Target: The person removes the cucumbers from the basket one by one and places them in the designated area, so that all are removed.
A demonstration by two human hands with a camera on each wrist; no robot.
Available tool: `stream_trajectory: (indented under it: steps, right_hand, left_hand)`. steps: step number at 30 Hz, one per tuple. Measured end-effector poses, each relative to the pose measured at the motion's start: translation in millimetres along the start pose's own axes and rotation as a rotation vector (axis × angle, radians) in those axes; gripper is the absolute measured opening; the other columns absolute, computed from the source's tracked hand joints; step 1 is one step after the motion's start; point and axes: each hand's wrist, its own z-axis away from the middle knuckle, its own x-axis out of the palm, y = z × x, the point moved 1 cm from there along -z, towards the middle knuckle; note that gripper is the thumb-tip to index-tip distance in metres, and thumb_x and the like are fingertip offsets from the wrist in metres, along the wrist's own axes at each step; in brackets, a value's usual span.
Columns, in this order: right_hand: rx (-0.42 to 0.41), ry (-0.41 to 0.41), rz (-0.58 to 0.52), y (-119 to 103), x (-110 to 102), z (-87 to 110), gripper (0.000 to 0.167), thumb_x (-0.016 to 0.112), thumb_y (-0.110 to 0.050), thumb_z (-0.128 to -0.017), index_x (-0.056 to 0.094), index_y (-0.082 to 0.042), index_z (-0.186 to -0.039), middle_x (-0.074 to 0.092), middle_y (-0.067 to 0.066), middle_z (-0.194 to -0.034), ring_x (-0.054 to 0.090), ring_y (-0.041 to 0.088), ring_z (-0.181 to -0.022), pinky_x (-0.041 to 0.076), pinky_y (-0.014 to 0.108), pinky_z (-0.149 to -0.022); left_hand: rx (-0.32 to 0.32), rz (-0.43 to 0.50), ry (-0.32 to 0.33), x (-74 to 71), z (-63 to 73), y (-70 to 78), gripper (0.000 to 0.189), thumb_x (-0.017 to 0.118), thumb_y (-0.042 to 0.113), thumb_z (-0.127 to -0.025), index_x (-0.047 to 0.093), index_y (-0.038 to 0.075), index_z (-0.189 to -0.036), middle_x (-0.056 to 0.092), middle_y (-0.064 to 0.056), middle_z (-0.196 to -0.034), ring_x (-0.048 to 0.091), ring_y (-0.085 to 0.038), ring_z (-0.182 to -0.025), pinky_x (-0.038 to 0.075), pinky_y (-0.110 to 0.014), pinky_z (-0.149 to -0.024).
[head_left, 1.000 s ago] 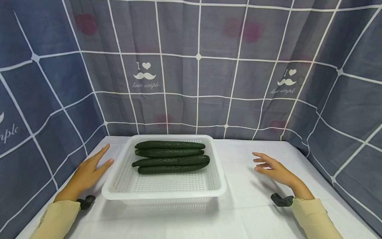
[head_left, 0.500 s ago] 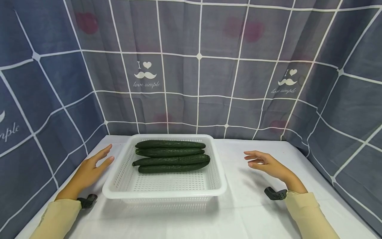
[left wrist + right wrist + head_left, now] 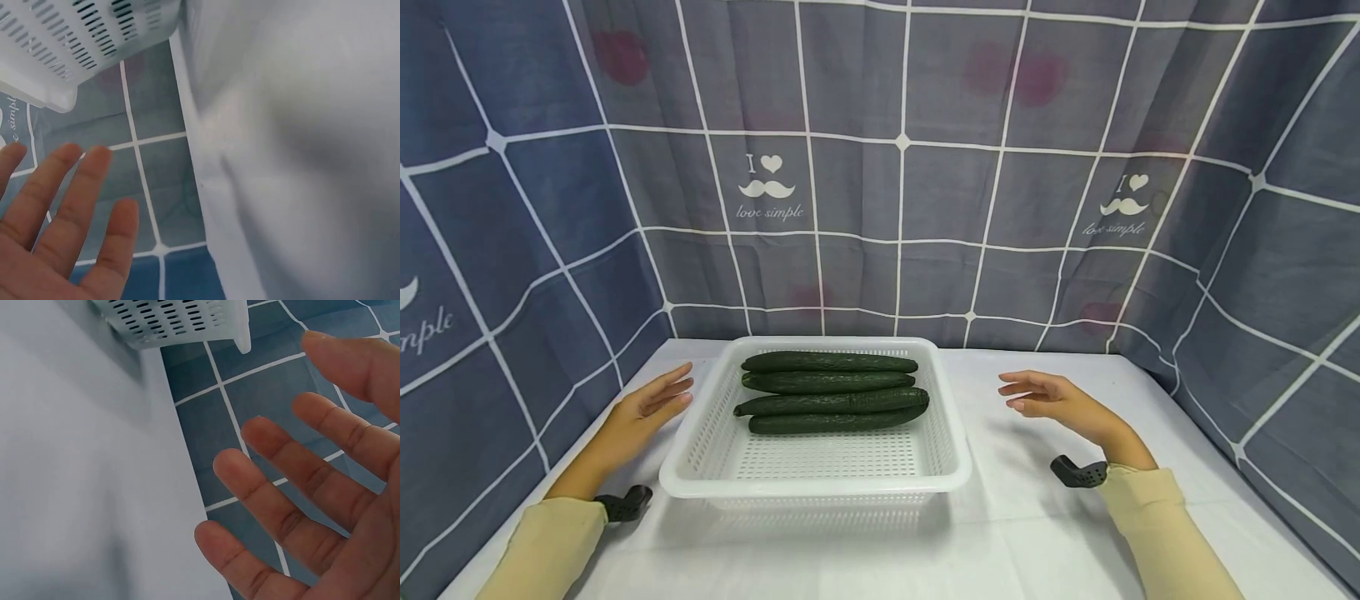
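Several dark green cucumbers (image 3: 831, 402) lie side by side in a white perforated plastic basket (image 3: 820, 485), toward its far side. My left hand (image 3: 632, 425) hovers just left of the basket, fingers extended and slightly bent, holding nothing. To the basket's right, with a gap of table between, my right hand (image 3: 1056, 404) is raised, its fingers loosely spread and pointing at the basket. Both wrist views show the spread fingers, with a lower corner of the basket (image 3: 94, 37) near the left hand and another corner of the basket (image 3: 187, 319) beyond the right hand.
The basket stands on a table with a white cloth (image 3: 1000, 533). A dark grey-blue checked curtain (image 3: 857, 192) encloses the back and both sides of the table. Each wrist wears a black camera mount (image 3: 1078, 472).
My right hand has moved left, closer to the basket. The left hand has shifted slightly right and its fingers have turned a little toward the basket. Basket and cucumbers have stayed put.
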Motion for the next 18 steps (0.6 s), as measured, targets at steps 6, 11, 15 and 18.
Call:
stream_trajectory:
  steps: [6,11,15,18]
  right_hand:
    - [-0.003,-0.030,-0.103,2.4,1.1,-8.9,0.044,0.062,-0.004,-0.108,0.058,-0.010,-0.152,0.068,0.005,-0.139,0.071,0.014,-0.122,0.058,0.030,-0.099]
    - [0.014,-0.030,-0.148,0.5,3.3,-15.9,0.047,0.062,-0.002,-0.108,0.056,-0.007,-0.154,0.069,0.003,-0.138,0.071,0.017,-0.122,0.058,0.032,-0.098]
    - [0.038,-0.057,-0.176,-4.5,5.2,-22.5,0.049,0.064,-0.002,-0.106,0.054,-0.005,-0.154,0.067,0.008,-0.140,0.070,0.020,-0.123,0.058,0.033,-0.099]
    - [0.043,-0.079,-0.196,-10.0,6.7,-28.1,0.050,0.065,-0.001,-0.105,0.054,-0.005,-0.154,0.066,0.011,-0.141,0.070,0.019,-0.122,0.058,0.033,-0.099]
  left_hand:
    - [0.062,0.173,-0.041,3.6,-2.4,-3.4,0.057,0.058,0.013,-0.113,0.038,-0.008,-0.162,0.066,0.011,-0.142,0.054,0.020,-0.117,0.045,-0.007,-0.092]
    - [0.095,0.271,-0.063,5.9,-2.9,-3.9,0.055,0.054,0.009,-0.113,0.037,-0.005,-0.164,0.060,0.036,-0.131,0.058,0.017,-0.119,0.049,-0.010,-0.093]
    - [0.092,0.321,-0.073,6.7,-2.5,-3.6,0.055,0.053,0.009,-0.114,0.038,0.000,-0.165,0.061,0.034,-0.133,0.059,0.015,-0.120,0.050,-0.011,-0.093]
    - [0.090,0.363,-0.084,7.6,-2.3,-2.8,0.053,0.052,0.008,-0.114,0.040,0.003,-0.166,0.062,0.032,-0.134,0.061,0.013,-0.120,0.050,-0.012,-0.093]
